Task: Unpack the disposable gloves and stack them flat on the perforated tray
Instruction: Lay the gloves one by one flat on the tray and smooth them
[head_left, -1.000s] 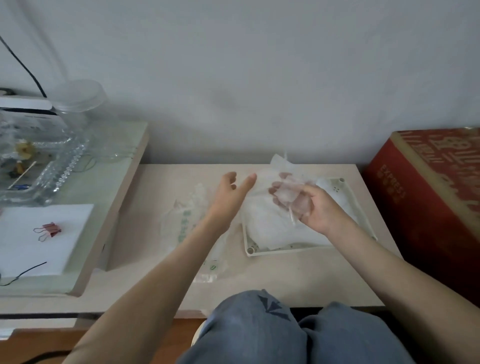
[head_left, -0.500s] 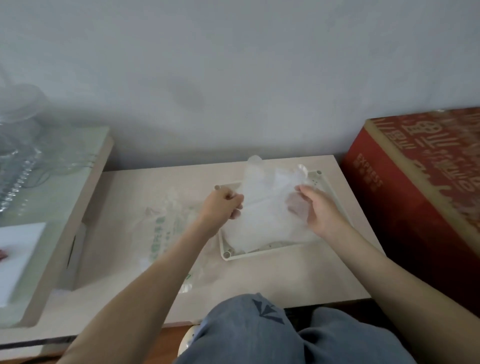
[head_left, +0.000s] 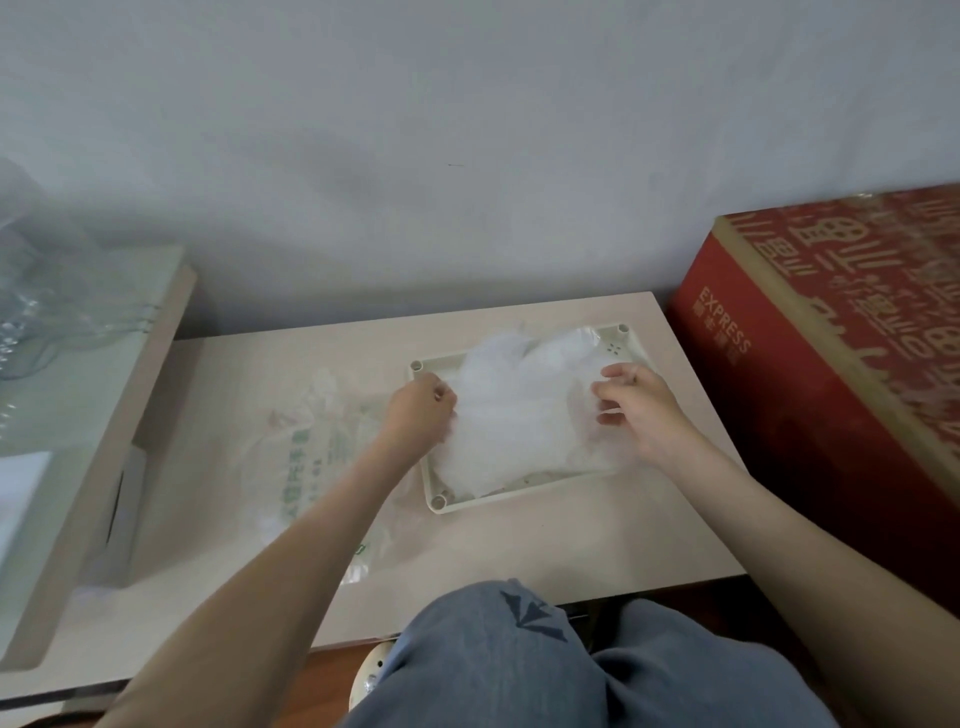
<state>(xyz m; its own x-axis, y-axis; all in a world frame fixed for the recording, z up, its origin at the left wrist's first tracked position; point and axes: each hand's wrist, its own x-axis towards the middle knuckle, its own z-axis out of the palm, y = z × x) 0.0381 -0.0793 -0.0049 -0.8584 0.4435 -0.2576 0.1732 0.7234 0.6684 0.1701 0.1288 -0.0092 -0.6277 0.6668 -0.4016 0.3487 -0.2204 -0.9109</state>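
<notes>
A cream perforated tray (head_left: 618, 340) lies on the low table, right of centre. A pile of thin translucent disposable gloves (head_left: 511, 410) covers most of it. My left hand (head_left: 421, 410) pinches the left edge of the top glove, fingers closed. My right hand (head_left: 636, 402) rests on the glove's right side and grips the film between thumb and fingers. The gloves' clear plastic packaging bag (head_left: 311, 457), printed in green, lies flat on the table left of the tray, partly under my left forearm.
A large red cardboard box (head_left: 831, 374) stands against the table's right edge. A higher glass-topped shelf (head_left: 88, 395) with clear plastic containers (head_left: 31, 306) sits at the left. The wall is close behind. My knees (head_left: 519, 660) are at the table's front edge.
Both hands lowered the glove from mid-air down onto the pile in the tray. The left hand went from open to pinching its left edge. The view shifted right and nearer.
</notes>
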